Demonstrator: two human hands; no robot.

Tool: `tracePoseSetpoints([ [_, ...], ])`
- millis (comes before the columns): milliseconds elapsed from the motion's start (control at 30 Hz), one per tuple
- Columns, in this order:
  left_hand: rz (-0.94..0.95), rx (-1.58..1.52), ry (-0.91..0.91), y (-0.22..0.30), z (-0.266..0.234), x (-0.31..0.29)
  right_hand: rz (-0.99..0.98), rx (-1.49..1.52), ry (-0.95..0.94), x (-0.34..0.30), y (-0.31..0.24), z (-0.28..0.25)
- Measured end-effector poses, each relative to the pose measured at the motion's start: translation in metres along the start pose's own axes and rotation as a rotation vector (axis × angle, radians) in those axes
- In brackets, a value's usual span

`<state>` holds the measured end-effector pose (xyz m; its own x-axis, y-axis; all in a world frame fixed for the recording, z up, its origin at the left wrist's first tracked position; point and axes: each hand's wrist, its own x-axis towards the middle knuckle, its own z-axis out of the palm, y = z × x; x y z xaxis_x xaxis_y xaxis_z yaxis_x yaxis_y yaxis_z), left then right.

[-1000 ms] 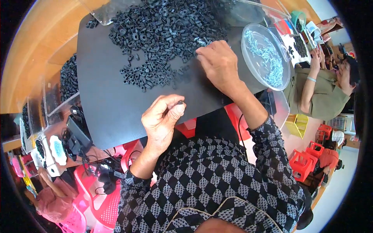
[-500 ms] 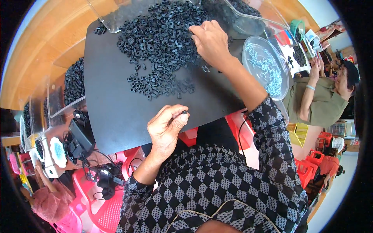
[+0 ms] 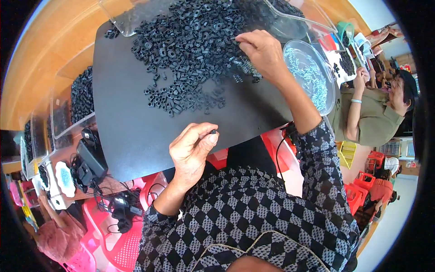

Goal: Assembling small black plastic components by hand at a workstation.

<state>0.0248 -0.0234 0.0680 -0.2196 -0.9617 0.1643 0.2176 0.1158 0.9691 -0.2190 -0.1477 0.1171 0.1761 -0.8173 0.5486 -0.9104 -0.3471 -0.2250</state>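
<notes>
My left hand (image 3: 191,152) is closed in a pinch in front of the table's near edge. Between its thumb and forefinger sits a small black plastic part (image 3: 213,132). Farther off, my right hand (image 3: 265,52) hovers at the right side of a big heap of black plastic parts (image 3: 186,41), thumb and fingers pressed together. What those fingers hold, if anything, is too small to make out. Just below them lies a small cluster of shiny coiled pieces, apparently springs (image 3: 244,67). A looser patch of black parts (image 3: 181,97) spreads toward me from the heap.
A round clear dish (image 3: 333,97) of pale blue-white small pieces stands right of my right forearm. Clear bins (image 3: 74,124) of black parts line the left. A dark adapter box (image 3: 93,158) and cables sit at the lower left. Co-workers (image 3: 369,113) sit at both sides.
My right hand has moved right and slightly toward me, uncovering the cluster of shiny pieces. My left hand keeps its pinch on the black plastic part. The view has shifted slightly.
</notes>
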Motion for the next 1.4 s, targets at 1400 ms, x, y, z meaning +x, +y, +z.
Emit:
tracePoseSetpoints([
  [1400,0.029,-0.062,0.119,0.002,0.026,0.011,0.811,1.409,0.016,-0.106,-0.113,-0.014],
])
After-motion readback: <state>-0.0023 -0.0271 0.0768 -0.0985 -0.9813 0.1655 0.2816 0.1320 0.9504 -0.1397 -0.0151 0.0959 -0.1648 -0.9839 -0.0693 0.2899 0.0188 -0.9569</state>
